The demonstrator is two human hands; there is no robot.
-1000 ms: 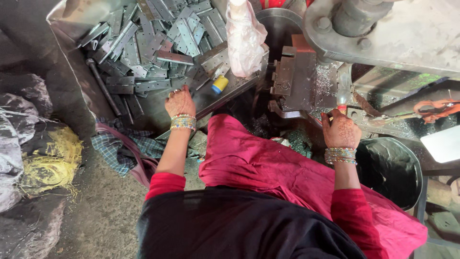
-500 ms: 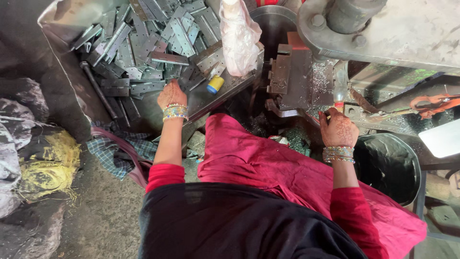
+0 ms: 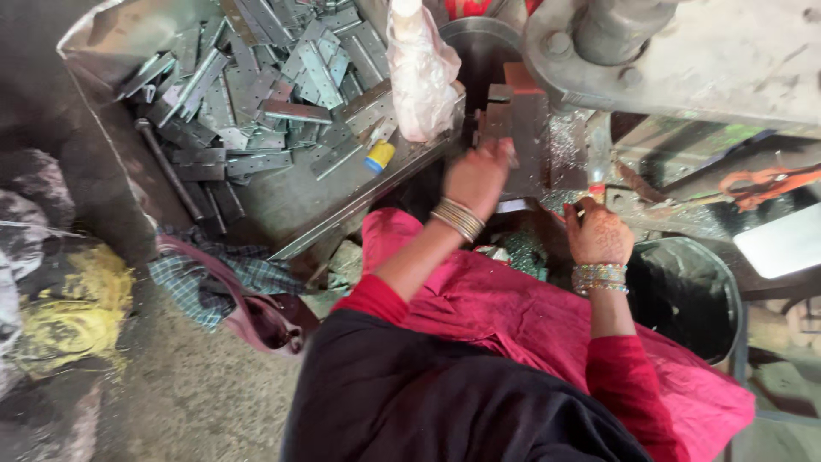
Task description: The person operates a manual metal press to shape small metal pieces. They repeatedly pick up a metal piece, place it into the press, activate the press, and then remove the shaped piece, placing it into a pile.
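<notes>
Left hand (image 3: 475, 175) fingers blurred against the grey steel die block (image 3: 522, 128); right hand (image 3: 596, 229) curled.

- The left hand (image 3: 477, 175) sits against the dark steel press block (image 3: 523, 128), with the heavy machine arm (image 3: 684, 60) overhanging close above it.
- A hanging plastic bag (image 3: 421, 73) crowds the gap on the left side.
- The tabletop (image 3: 282, 201) is piled with metal strips (image 3: 256, 94); bare sheet shows only near its front edge.
- Below the right hand (image 3: 599, 233), the black bin (image 3: 693, 295) stands open.
</notes>
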